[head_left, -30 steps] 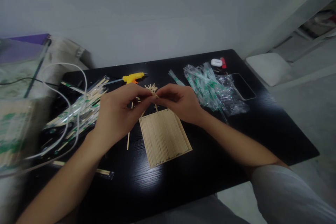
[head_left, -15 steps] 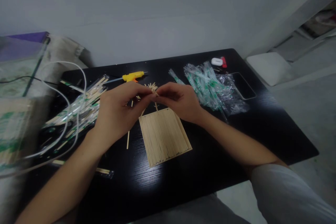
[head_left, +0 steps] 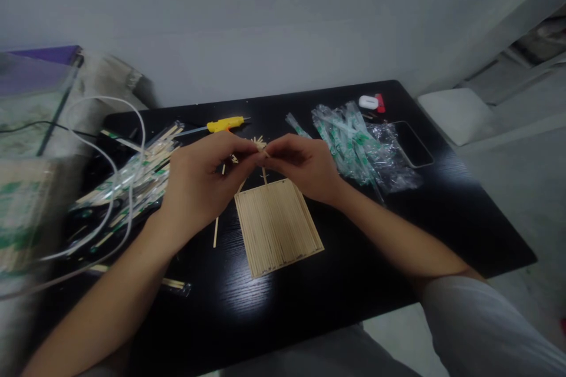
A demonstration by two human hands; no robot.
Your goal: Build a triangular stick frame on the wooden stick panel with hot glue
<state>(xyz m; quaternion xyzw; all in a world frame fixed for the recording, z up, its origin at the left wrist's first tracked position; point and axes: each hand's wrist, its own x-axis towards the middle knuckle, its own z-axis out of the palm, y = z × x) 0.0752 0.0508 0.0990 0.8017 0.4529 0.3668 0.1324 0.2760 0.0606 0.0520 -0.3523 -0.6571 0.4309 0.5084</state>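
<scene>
My left hand (head_left: 201,179) and my right hand (head_left: 307,166) meet fingertip to fingertip above the far edge of a flat panel of wooden sticks (head_left: 279,227). Both are closed in a pinch on a small piece of wooden stick (head_left: 265,154), mostly covered by the fingers. The panel lies on the black table, its sticks side by side. One thin stick (head_left: 264,174) stands out beyond its far edge, below my fingertips. Short stick pieces (head_left: 257,140) lie in a pile just behind my hands. A loose stick (head_left: 216,232) rests left of the panel.
Behind my left hand lies a yellow glue gun (head_left: 226,124). Wrapped chopsticks (head_left: 148,159) and a looping white cable (head_left: 115,179) spread on the left. Right of my hands are crumpled plastic wrappers (head_left: 349,144), a phone (head_left: 413,144) and a white case (head_left: 368,102) against the black table (head_left: 442,235).
The view has shifted slightly. Both hands keep their pinch at nearly the same spot, with only a small shift of the fingertips. The panel stays in place.
</scene>
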